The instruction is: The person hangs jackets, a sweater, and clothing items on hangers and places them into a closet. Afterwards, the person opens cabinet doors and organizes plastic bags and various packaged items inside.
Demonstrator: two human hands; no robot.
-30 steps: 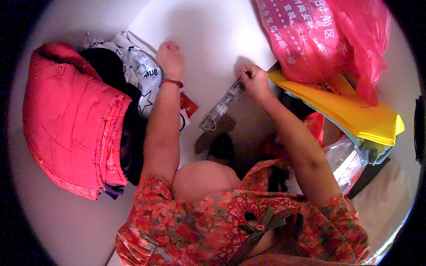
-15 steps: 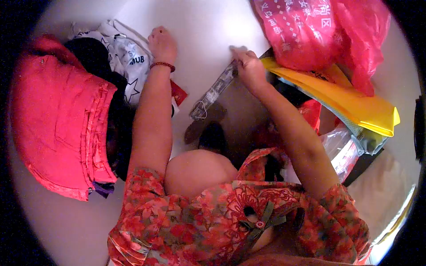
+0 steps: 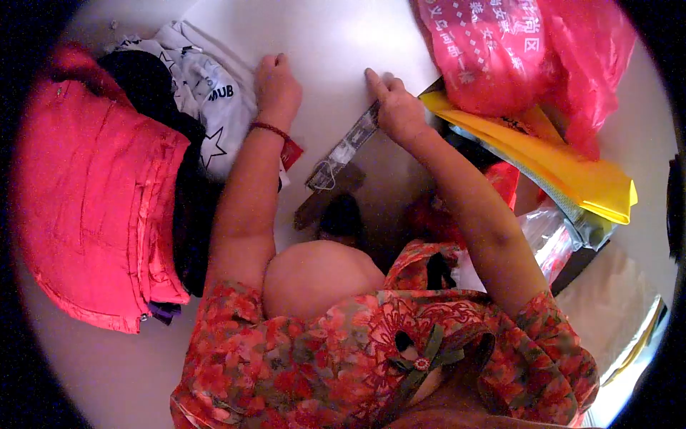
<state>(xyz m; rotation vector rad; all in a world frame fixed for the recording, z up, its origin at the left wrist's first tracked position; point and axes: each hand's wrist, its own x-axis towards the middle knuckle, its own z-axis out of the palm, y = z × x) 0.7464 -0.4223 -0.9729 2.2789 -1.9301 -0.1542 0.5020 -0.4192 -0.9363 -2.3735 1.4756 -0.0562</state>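
My left hand (image 3: 279, 89) is over the white surface (image 3: 329, 36), beside a white garment (image 3: 225, 114) with black stars and lettering. Its fingers are curled in, and what they may hold is hidden. My right hand (image 3: 400, 111) lies on the same surface with its index finger stretched out, apart from the others. A flat grey strip (image 3: 346, 146) with pale markings runs from just beside my right hand down toward me. A thin white string loop (image 3: 326, 174) lies at its near end. By my left wrist is a small red tag (image 3: 291, 153).
A red quilted garment (image 3: 93, 200) and black cloth (image 3: 146, 86) are piled at left. A pink plastic bag (image 3: 486, 57) with white print stands at back right, above a yellow folded bag (image 3: 550, 157). Clear plastic wrapping (image 3: 547, 229) lies at right.
My left hand has shifted slightly toward me and to the right. My right hand has moved a little toward me, and its index finger now points out more clearly.
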